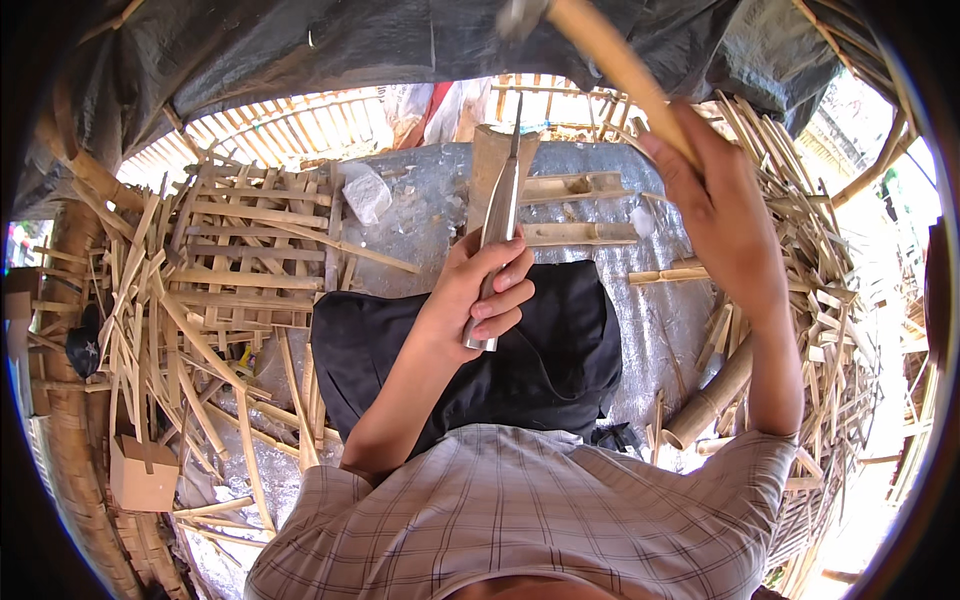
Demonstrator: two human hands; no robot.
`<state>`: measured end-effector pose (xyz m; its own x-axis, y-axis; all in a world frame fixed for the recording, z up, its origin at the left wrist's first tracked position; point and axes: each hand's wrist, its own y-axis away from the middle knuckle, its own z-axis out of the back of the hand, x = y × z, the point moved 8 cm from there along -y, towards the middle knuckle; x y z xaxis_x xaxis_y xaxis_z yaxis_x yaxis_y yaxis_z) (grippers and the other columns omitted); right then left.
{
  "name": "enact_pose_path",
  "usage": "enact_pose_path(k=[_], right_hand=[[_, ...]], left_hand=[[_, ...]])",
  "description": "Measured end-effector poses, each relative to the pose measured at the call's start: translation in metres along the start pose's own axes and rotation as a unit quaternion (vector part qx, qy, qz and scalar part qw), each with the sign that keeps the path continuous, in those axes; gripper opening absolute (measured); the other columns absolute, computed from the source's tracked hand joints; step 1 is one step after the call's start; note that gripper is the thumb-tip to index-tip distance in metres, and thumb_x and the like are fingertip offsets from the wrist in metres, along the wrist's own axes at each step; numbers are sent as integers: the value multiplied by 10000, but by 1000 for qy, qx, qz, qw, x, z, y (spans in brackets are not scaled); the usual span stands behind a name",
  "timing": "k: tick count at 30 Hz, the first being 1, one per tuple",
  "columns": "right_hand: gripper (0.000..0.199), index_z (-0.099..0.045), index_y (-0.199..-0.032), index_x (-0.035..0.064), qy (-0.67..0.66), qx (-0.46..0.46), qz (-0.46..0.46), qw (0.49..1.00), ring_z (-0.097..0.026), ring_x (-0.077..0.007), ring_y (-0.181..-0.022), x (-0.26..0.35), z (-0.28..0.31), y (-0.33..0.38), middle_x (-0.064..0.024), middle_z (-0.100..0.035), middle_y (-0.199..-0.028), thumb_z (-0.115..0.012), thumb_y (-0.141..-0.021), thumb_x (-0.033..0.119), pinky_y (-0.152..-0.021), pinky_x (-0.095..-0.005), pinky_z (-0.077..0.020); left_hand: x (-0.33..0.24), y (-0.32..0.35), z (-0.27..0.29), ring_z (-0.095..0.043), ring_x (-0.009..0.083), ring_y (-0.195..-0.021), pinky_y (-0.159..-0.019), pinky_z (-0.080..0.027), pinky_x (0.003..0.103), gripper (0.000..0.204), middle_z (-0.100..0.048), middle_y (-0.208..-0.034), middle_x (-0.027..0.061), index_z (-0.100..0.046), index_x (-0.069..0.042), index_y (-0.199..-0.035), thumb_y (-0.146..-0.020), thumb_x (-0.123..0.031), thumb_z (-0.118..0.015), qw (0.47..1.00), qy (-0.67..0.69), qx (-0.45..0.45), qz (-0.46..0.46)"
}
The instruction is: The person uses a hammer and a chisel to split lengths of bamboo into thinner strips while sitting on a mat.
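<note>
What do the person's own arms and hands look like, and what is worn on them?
The left hand and right hand are bare; I see no glove, ring or watch. The forearms are uncovered too. Short sleeves belong to a pale greyish shirt with thin dark check lines.

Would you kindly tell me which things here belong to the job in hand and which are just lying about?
In use, it seems:
hammer, in the right hand
pointed metal tool, in the left hand

Lying about, it seems:
white block
cardboard box
bamboo pole
</note>
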<state>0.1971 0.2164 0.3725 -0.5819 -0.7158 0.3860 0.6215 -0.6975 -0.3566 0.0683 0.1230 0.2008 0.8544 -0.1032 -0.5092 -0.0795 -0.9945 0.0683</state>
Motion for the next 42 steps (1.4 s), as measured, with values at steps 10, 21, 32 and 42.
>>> enact_pose_path(k=[10, 21, 32, 42], right_hand=[[210, -545, -1184, 0, -27, 21, 11, 999, -555, -422, -556, -15, -16, 8, -252, -552, -639, -574, -1029, 138, -563, -446, -428], [198, -466, -1031, -11, -68, -26, -3, 997, -610, -519, -729, -21, -10, -7, -276, -584, -679, -561, -1028, 162, -608, -574, -423], [200, -495, -1118, -39, -83, -73, 14, 994, -465, -268, -480, -43, -8, -11, -196, -538, -631, -563, -1025, 125, -503, -429, -369], [223, -507, -1112, -34, -1, -7, 51, 999, -635, -345, -553, -48, -18, -9, -246, -591, -639, -563, -1039, 170, -499, -482, -412]], left_hand=[[3, -9, -2, -311, 4, -413, -278, -246, 167, 92, -388, -675, -39, -537, -64, -1030, -1033, -154, -552, 1000, -13, -3, -16], [0, -23, -4, -305, -2, -415, -278, -256, 168, 138, -385, -673, -42, -483, -71, -936, -1031, -141, -556, 999, -6, -16, -28], [3, -24, -2, -301, 1, -418, -282, -244, 170, 153, -383, -677, -40, -469, -93, -907, -1028, -136, -551, 1000, -7, -18, -24], [2, -23, -2, -295, 3, -415, -285, -241, 172, 134, -384, -677, -40, -479, -79, -941, -1013, -144, -572, 999, -9, -21, -48]])
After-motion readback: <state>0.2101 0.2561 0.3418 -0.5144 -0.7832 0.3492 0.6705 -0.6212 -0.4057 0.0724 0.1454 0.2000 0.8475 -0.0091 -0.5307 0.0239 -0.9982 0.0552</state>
